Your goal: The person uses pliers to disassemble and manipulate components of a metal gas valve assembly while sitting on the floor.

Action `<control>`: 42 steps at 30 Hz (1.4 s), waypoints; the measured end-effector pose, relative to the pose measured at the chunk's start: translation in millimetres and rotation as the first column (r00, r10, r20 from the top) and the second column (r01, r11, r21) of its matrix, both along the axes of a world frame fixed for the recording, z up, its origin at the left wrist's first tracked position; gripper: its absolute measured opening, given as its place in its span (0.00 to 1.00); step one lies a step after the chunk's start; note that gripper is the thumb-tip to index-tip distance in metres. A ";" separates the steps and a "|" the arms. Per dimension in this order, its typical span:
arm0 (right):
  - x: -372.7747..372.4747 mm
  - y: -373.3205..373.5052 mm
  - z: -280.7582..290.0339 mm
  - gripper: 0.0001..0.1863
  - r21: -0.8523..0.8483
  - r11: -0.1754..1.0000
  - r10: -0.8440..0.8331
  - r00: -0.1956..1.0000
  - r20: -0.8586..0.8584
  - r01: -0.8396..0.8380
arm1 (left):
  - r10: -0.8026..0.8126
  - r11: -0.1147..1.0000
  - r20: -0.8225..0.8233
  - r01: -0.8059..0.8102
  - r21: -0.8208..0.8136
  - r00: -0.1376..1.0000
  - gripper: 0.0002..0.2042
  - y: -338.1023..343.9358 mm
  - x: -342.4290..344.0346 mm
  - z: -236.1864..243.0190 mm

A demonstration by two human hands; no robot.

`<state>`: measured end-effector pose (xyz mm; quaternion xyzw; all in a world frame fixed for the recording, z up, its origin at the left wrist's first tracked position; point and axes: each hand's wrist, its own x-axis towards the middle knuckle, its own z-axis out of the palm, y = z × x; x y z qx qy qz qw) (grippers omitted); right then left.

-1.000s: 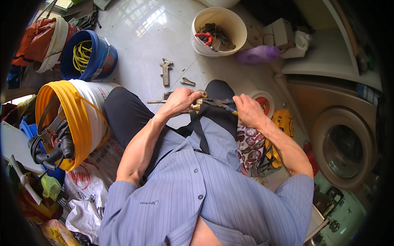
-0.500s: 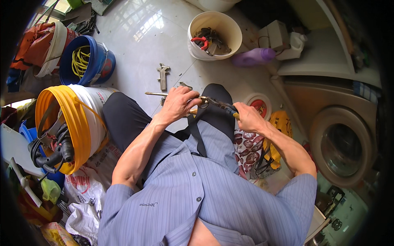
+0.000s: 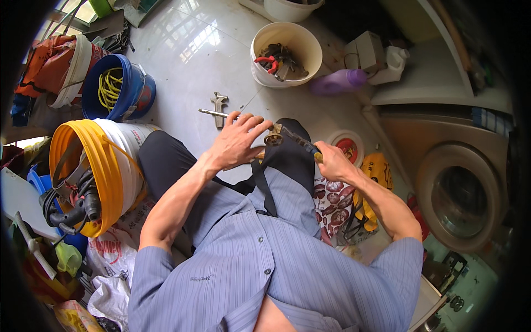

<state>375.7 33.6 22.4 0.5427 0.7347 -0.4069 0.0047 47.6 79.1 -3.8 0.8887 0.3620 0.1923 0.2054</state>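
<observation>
My right hand [image 3: 336, 161] is closed round the blue and yellow handle of a pliers-like tool [image 3: 301, 141], above my dark-trousered knee. A round brass fitting [image 3: 272, 136] sits at the tool's jaws. Just left of the fitting is my left hand [image 3: 238, 141], back upward, its fingers somewhat apart and curved. A thin metal rod [image 3: 212, 112] sticks out leftward from under these fingers; its other end is hidden by the hand. Below the palm shows a small yellow piece [image 3: 259, 157]. On the floor beyond lies a metal bracket [image 3: 219, 102].
Ahead stands a cream bucket [image 3: 315, 52] of tools, beside a purple bottle [image 3: 340, 82]. Left are a blue bucket [image 3: 145, 91] with yellow cord and a tipped yellow bucket [image 3: 113, 182] holding a power drill [image 3: 86, 207]. A washing machine [image 3: 442, 133] stands right.
My left hand has drawn back from the brass fitting, its fingers spreading, so the fitting now shows plainly. The rod under that hand has moved farther away. My right hand keeps hold of the tool.
</observation>
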 end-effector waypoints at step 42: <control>-11.3 12.5 14.0 0.21 0.147 0.987 0.064 0.998 -0.006 -0.062 | 0.127 0.806 0.041 -0.079 -0.586 0.991 0.25 45.8 5.4 28.7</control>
